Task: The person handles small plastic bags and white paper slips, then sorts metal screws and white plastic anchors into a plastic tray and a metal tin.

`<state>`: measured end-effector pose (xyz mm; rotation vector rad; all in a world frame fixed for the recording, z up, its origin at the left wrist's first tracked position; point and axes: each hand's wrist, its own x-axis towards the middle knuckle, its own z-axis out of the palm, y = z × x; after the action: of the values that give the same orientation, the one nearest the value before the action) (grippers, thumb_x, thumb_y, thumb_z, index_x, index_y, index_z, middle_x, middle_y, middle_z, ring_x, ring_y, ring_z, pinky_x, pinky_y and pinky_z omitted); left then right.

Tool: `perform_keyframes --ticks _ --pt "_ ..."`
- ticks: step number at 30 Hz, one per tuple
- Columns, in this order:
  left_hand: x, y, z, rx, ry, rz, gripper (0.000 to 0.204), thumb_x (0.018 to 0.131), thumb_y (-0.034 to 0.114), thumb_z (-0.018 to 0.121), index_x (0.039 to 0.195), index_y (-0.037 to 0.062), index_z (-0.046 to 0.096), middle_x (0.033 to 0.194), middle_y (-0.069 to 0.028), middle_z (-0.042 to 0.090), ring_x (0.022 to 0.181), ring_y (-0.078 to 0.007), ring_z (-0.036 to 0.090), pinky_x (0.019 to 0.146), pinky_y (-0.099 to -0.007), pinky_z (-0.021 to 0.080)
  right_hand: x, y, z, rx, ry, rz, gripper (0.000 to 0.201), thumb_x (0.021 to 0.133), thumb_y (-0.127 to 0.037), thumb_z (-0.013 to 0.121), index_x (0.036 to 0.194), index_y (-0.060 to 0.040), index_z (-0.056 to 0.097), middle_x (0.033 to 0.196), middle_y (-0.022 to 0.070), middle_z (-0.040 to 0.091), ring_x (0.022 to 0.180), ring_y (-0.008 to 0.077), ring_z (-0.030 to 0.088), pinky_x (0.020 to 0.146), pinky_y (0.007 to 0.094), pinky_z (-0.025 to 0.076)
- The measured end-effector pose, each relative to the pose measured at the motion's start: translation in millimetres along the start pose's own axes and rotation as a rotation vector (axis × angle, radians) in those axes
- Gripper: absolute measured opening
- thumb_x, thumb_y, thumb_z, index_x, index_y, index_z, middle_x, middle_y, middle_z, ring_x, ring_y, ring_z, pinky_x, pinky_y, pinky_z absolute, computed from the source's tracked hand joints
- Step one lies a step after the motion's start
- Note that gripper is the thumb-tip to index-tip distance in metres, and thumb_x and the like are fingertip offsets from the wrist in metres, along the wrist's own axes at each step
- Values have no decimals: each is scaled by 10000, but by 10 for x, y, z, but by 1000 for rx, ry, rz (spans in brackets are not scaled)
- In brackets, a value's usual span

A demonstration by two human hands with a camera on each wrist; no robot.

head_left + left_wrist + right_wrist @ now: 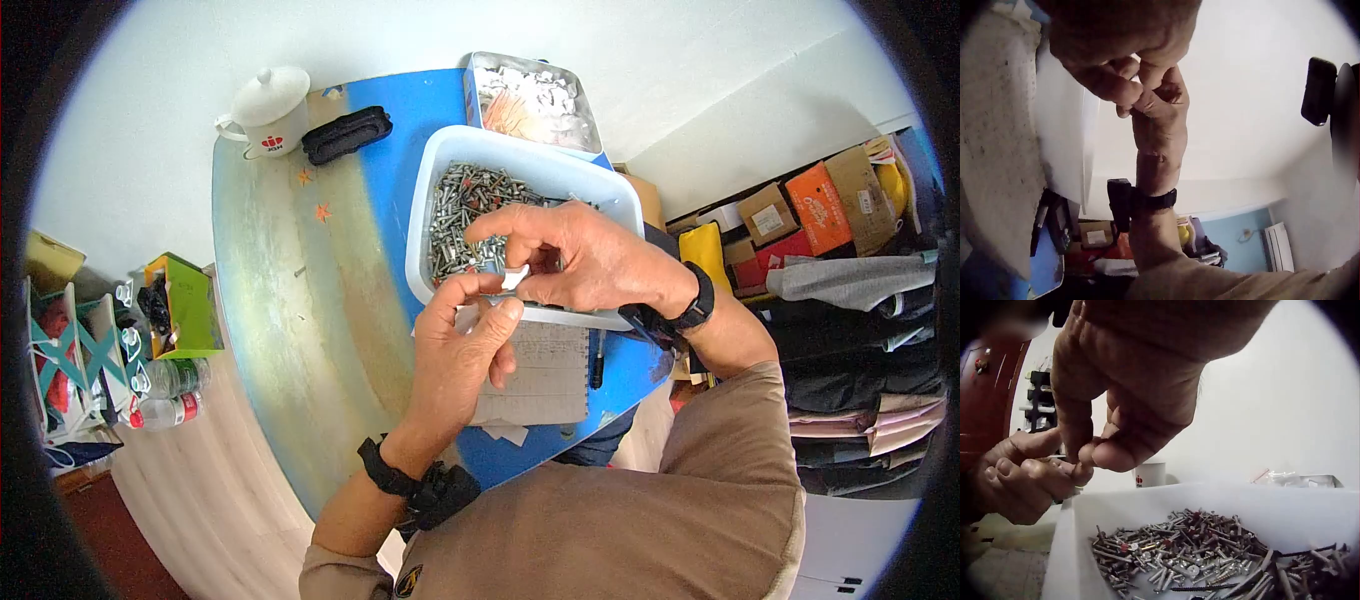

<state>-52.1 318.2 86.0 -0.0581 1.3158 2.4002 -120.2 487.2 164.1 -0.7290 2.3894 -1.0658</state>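
Note:
Over the near rim of a pale plastic tub [425, 215], both hands meet at a small white piece [514, 278] that looks like paper. My left hand [460, 350] pinches it between thumb and forefinger from the left. From the right, my right hand [590, 260] pinches it with thumb and fingertips, its forefinger arched above. A thin greyish sliver shows beside the piece, mostly covered by the fingers. Loose metal screws [1191, 550] fill the tub's bottom below. In the left wrist view the fingers hide nearly all of the held piece.
Behind the tub stands a tin [590, 135] of white scraps and orange strips. A written-on notepad [540, 375] and a black pen [597, 370] lie on the near side. A lidded white mug [275, 115] and a black case [347, 135] sit at the table's far left.

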Motion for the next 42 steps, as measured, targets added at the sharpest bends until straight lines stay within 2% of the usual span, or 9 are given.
perform_keyframes --ticks 6,14,19,26,31,35,37,41,42 --pt "-32 -91 -7 -5 -33 30 152 968 140 595 1072 28 597 779 -19 574 506 -86 509 417 -220 386 -157 -196 6 -120 -36 -5 517 828 -30 698 1307 -78 510 779 73 638 653 149 595 603 288 483" --pt "-119 -6 93 44 -72 47 80 936 72 584 1003 31 596 709 9 561 511 -44 511 417 -206 382 -266 -55 135 395 -1 1 409 870 -48 709 1260 -28 588 1022 31 687 923 84 609 802 255 492" --pt "-92 -86 70 232 -94 212 159 912 114 586 1044 27 608 720 9 561 560 -44 513 474 -218 410 -247 68 165 254 13 -27 265 870 -14 670 1133 -24 636 906 9 684 838 68 586 749 244 490" --pt "-40 -269 -3 123 -141 -39 249 1013 241 480 884 43 560 552 -8 486 466 -93 493 424 -247 377 -212 -31 62 -6 -120 80 393 829 -9 684 1211 -52 601 738 39 613 673 101 560 623 271 470" --pt "46 -516 -29 424 -100 329 251 1023 180 465 843 23 546 530 -28 476 466 -97 482 443 -269 372 94 240 -50 -39 -92 -64 346 839 -3 686 1182 -45 659 795 37 667 670 103 569 641 274 476" --pt "40 -506 -17 589 -64 449 201 1004 136 490 885 1 580 550 -65 505 467 -112 492 460 -288 381 447 445 -40 -382 -145 -147 242 841 -33 664 1074 -86 700 810 134 689 673 261 644 630 342 491" --pt "28 -473 -22 663 -86 394 148 977 138 529 956 9 598 770 -218 607 644 -410 585 559 -420 448 578 622 43 -395 -138 -191 223 800 -31 681 1008 -105 708 823 131 684 679 312 630 609 375 483" --pt "45 -497 -29 653 -99 360 142 977 128 535 994 14 619 788 -205 617 643 -372 613 564 -405 460 712 805 92 -477 -158 -276 212 758 -41 677 956 -110 702 777 71 677 636 299 623 548 385 471" --pt "56 -516 -22 617 -88 394 143 979 111 534 988 7 632 690 -133 582 565 -249 573 516 -347 437 707 779 98 -485 -129 -321 206 750 -59 680 949 -108 703 760 89 669 662 308 640 563 410 491"
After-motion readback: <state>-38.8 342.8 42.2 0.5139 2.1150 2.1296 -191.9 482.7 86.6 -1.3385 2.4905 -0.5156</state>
